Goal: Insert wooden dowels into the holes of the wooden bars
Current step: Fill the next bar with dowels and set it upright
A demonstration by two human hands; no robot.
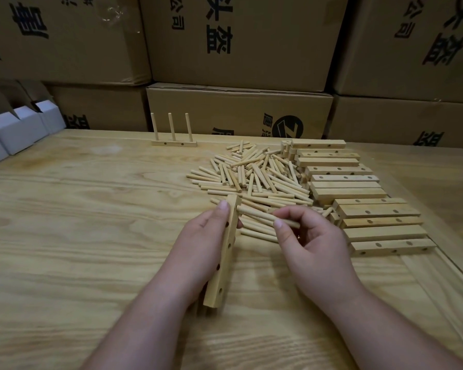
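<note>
My left hand [201, 244] grips a pale wooden bar [223, 263] with several dark holes along its side, holding it lengthwise away from me above the table. My right hand [313, 247] pinches a wooden dowel [257, 214] between thumb and fingers. The dowel lies level, its left tip touching the bar's right side near the far end. Behind the hands spreads a heap of loose dowels [251, 177]. A row of drilled bars [358, 198] is stacked to the right. One finished bar with three upright dowels [173, 141] stands at the table's back edge.
The wooden table [78, 222] runs wide to the left. White open cartons [16, 132] sit at the back left corner. Brown cardboard boxes [238, 110] printed with black characters are stacked as a wall behind the table.
</note>
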